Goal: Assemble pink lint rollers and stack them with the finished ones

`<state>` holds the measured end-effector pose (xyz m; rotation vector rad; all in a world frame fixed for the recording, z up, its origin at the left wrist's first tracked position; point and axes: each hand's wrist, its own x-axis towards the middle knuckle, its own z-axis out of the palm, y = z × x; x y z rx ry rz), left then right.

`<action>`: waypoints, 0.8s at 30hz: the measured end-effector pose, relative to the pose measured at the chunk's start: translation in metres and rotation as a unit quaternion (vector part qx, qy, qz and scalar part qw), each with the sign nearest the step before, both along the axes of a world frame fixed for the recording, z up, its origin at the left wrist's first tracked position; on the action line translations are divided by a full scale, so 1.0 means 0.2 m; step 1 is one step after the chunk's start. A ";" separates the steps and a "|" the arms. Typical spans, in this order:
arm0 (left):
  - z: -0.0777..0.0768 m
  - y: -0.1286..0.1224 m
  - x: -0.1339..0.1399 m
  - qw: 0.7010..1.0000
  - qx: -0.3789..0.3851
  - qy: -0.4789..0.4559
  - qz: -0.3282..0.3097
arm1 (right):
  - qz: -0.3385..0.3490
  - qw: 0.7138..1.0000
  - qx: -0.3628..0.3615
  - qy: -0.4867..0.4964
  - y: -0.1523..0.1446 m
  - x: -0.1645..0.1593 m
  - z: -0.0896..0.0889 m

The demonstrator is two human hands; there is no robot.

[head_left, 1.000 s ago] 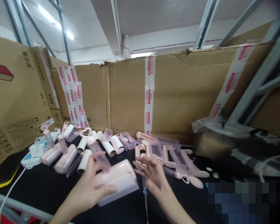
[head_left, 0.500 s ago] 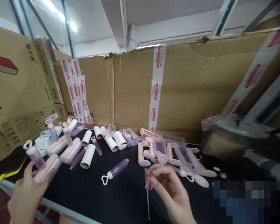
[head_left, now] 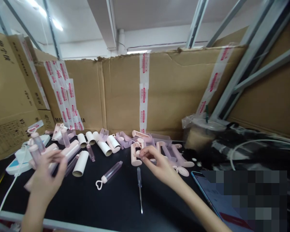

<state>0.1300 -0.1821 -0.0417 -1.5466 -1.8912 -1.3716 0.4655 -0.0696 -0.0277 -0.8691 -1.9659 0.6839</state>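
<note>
My left hand (head_left: 46,175) hovers over the pink parts at the left, its fingers apart and slightly blurred. Beneath it lies a pale pink plastic housing (head_left: 30,182), partly hidden by the hand. Close by, clear tubes with pink caps (head_left: 65,138) stand on pink housings (head_left: 72,149). My right hand (head_left: 158,162) reaches into the pile right of centre, thumb and fingertips closed at a pink C-shaped plastic piece (head_left: 133,155). A screwdriver (head_left: 139,185) lies below that hand. Left of it rests a clear tube with a heart-shaped ring (head_left: 111,173).
White cardboard tubes (head_left: 81,163) and translucent purple trays (head_left: 123,140) lie along the back. A lidded drink cup (head_left: 200,135) stands at the right, near a phone (head_left: 207,190). A white cable (head_left: 12,185) runs over the left edge. Cardboard walls (head_left: 120,96) enclose the table.
My left hand has let go of the pink housing and opened. My right hand has moved off the screwdriver, up to the pink pieces. The view has turned to the right.
</note>
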 end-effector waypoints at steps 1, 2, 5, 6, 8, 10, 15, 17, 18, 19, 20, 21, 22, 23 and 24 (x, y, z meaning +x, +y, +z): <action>0.06 0.04 0.06 0.996 -0.054 0.012 -0.063 | -0.022 0.998 0.036 -0.056 0.02 0.01 0.03; 0.11 0.09 0.13 0.985 -0.117 0.037 -0.123 | -0.047 0.989 0.067 -0.121 0.04 0.01 0.06; 0.17 0.25 0.32 0.913 -0.259 0.168 -0.265 | -0.117 0.939 0.117 -0.301 0.10 -0.01 0.12; 0.15 0.30 0.38 0.896 -0.290 0.192 -0.276 | -0.130 0.924 0.118 -0.338 0.12 -0.03 0.12; 0.07 0.39 0.47 0.881 -0.330 0.222 -0.254 | -0.142 0.912 0.108 -0.370 0.15 -0.08 0.09; -0.02 0.45 0.53 0.877 -0.339 0.230 -0.251 | -0.153 0.909 0.092 -0.376 0.17 -0.14 0.02; -0.14 0.48 0.54 0.874 -0.317 0.232 -0.286 | -0.184 0.919 0.062 -0.343 0.22 -0.24 -0.14; -0.13 0.46 0.52 0.880 -0.297 0.223 -0.297 | -0.181 0.931 0.043 -0.315 0.23 -0.23 -0.16; -0.12 0.46 0.52 0.885 -0.284 0.215 -0.300 | -0.176 0.937 0.031 -0.299 0.23 -0.22 -0.16; -0.11 0.45 0.51 0.892 -0.264 0.208 -0.303 | -0.167 0.945 0.019 -0.281 0.23 -0.20 -0.16; -0.11 0.45 0.51 0.900 -0.238 0.202 -0.305 | -0.155 0.953 0.006 -0.261 0.22 -0.17 -0.15; -0.11 0.46 0.51 0.909 -0.204 0.200 -0.305 | -0.138 0.960 -0.007 -0.242 0.21 -0.15 -0.14; -0.12 0.46 0.51 0.917 -0.167 0.201 -0.302 | -0.121 0.966 -0.017 -0.228 0.20 -0.12 -0.13; -0.12 0.47 0.52 0.923 -0.134 0.204 -0.297 | -0.097 0.974 -0.030 -0.203 0.19 -0.10 -0.13; -0.14 0.48 0.52 0.927 -0.109 0.210 -0.290 | -0.062 0.984 -0.051 -0.160 0.17 -0.08 -0.12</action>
